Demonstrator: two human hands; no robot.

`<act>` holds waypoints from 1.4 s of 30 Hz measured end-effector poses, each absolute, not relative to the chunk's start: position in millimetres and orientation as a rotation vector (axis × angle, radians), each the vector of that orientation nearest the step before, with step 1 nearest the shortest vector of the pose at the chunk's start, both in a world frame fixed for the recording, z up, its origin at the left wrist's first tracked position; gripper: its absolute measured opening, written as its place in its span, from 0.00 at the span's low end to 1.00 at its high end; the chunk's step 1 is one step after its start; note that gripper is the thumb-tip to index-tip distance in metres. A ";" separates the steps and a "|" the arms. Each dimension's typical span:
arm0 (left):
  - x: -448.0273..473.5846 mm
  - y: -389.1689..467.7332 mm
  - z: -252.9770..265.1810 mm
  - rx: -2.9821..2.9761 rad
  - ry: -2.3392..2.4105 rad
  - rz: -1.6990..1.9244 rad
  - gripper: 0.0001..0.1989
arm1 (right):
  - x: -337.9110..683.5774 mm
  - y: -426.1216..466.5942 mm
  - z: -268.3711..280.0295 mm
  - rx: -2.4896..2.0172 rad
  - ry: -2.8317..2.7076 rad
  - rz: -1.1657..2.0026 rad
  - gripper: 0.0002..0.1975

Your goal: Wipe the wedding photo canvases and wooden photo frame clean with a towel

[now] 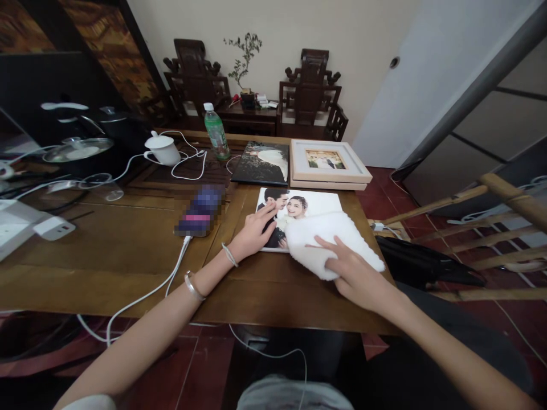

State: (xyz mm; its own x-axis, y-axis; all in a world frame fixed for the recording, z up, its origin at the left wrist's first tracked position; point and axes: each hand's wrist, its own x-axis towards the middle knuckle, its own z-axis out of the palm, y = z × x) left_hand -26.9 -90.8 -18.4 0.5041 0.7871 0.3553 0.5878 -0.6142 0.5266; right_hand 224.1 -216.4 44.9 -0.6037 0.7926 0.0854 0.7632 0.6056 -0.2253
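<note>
A wedding photo album (318, 202) with a couple on its white cover lies flat on the wooden table. My left hand (256, 229) rests on the cover's left side, fingers stretched out and holding nothing. Over the album's right part lies a fluffy white cloth (316, 228), which hides that part and hangs past the near edge. My right hand (348, 263) grips the cloth, with two fingers extended on top and the others tucked in at its near side.
Behind the album are a dark photo album (260, 165) and stacked framed photos (359, 168). Left stand a phone (200, 210) on a cable, a bottle (216, 134), a lidded white cup (163, 149), a pot (77, 156) and a power strip (17, 225). Right is a bamboo rack (508, 196).
</note>
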 end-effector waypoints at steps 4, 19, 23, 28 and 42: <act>-27.4 -90.2 -18.9 2.410 1.140 0.838 0.21 | 230.7 -165.9 49.1 -1.405 -2.599 0.186 0.21; -27.9 -91.6 -18.7 2.383 1.170 0.804 0.23 | 214.4 -175.2 30.6 -1.460 -2.630 0.033 0.21; -27.4 -91.5 -20.1 2.389 1.176 0.811 0.22 | 214.9 -226.2 38.6 -1.362 -2.667 0.136 0.22; -27.2 -92.1 -19.9 2.399 1.180 0.805 0.22 | 229.2 -236.6 47.5 -1.317 -2.644 0.275 0.21; -28.8 -92.6 -15.5 2.390 1.167 0.805 0.23 | 256.7 -86.3 45.0 -1.572 -2.464 0.045 0.17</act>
